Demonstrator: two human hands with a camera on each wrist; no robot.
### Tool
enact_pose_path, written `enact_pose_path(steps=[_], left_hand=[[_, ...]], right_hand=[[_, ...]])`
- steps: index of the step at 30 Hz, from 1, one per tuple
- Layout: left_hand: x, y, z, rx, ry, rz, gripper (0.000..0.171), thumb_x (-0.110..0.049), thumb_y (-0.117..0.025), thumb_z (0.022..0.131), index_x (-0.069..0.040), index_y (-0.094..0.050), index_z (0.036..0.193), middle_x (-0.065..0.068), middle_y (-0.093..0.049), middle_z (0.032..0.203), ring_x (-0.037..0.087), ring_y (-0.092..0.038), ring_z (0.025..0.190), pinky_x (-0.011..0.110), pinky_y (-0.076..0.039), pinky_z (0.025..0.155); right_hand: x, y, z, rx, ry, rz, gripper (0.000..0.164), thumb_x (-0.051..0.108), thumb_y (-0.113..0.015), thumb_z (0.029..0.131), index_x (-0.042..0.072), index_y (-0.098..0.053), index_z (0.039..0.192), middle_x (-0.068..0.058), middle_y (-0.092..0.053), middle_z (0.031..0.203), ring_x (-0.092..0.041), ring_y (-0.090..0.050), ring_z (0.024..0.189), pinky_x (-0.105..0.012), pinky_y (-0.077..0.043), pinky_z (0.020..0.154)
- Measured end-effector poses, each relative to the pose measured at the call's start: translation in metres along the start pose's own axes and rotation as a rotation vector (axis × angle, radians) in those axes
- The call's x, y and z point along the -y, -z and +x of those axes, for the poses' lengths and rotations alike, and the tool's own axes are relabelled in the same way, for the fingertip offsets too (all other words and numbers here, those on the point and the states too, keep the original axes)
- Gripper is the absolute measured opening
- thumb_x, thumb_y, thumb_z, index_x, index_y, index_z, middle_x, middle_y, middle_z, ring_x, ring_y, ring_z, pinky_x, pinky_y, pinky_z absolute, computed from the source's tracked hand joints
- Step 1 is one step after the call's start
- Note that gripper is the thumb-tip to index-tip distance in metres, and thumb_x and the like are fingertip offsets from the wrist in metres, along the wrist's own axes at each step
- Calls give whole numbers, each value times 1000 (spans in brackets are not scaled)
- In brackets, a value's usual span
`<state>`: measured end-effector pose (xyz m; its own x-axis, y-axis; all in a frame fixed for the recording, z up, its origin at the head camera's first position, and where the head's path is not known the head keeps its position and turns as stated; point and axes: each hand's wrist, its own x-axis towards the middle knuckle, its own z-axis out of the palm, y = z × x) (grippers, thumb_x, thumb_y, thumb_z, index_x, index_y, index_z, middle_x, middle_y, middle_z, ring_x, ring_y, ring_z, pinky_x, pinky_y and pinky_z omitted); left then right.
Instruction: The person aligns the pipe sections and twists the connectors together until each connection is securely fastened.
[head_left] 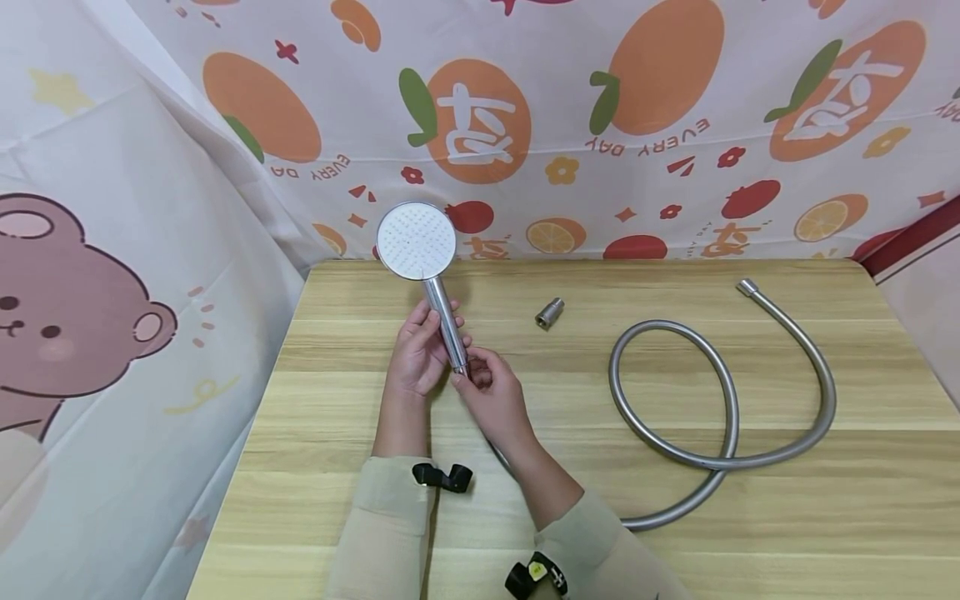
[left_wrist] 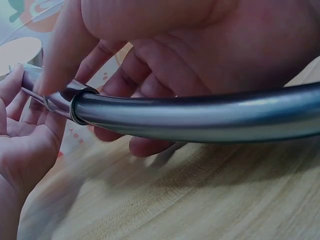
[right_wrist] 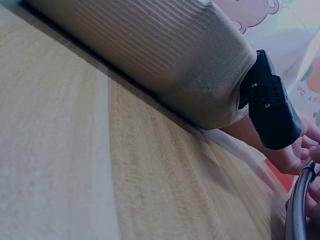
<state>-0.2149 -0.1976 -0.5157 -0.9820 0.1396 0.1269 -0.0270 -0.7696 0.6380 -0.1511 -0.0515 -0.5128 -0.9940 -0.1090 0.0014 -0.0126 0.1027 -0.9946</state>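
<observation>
Showing whole only in the head view, a handheld showerhead (head_left: pixel 438 296) slants above the wooden table (head_left: pixel 322 400), its round spray plate (head_left: pixel 417 240) beyond the left hand (head_left: pixel 420 357), which grips the handle (head_left: pixel 451 337); the right hand (head_left: pixel 497 400) pinches at the handle's lower end. There the left wrist view reveals the metal hose (left_wrist: pixel 200 117) and its collar (left_wrist: pixel 76 109), mostly finger-covered from above. The metal adapter (head_left: pixel 550 313), seen only from above, lies to the right.

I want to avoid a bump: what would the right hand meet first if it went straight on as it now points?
Probably the left hand, though the shower handle it holds could come first; depth there is unclear.
</observation>
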Motion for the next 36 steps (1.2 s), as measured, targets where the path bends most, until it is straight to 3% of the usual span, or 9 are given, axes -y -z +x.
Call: enact_pose_path(steps=[4,16,21,27,31,36], left_hand=[[0,0,0,0,1,2,33,-9,-52,101,-8,-54,134,9,-66,116,20,-69,94,39,-63,76],[0,-1,0,-14,0,13,34,-10,-55,100,-10,-55,134,8,-67,116,19,-69,94,39,-63,77],[0,-2,0,-12,3,12,32,-9,-53,101,-11,-56,133,8,-67,116,19,-69,94,39,-63,76],[-1,-2,0,-8,3,10,30,-9,-52,101,-11,-58,131,8,-67,116,19,-69,94,39,-63,76],[-1,-2,0,-10,7,7,31,-10,-54,100,-12,-59,131,8,-67,116,19,-69,94,38,-63,76],[-2,-3,0,-9,13,5,31,-10,-53,101,-12,-58,132,8,-67,117,19,-69,94,38,-63,77]], right_hand=[[0,0,0,-20,21,-3,43,12,-76,85,15,-62,126,-6,-62,102,-14,-60,82,-23,-55,72],[2,1,-1,-2,-27,33,27,16,-53,101,21,-62,125,-3,-69,97,-14,-64,79,-27,-54,67],[3,1,-1,-8,3,-2,32,17,-66,94,17,-62,126,-3,-63,112,-13,-65,91,-25,-58,75],[2,0,-1,-44,60,-68,41,13,-76,85,14,-63,124,-5,-58,108,-14,-61,89,-22,-59,72],[1,0,-1,-47,61,-51,33,13,-69,91,16,-63,123,-3,-63,103,-13,-61,84,-24,-59,68],[1,1,-1,-11,-5,16,28,15,-56,99,21,-61,126,-7,-71,99,-17,-66,81,-27,-57,67]])
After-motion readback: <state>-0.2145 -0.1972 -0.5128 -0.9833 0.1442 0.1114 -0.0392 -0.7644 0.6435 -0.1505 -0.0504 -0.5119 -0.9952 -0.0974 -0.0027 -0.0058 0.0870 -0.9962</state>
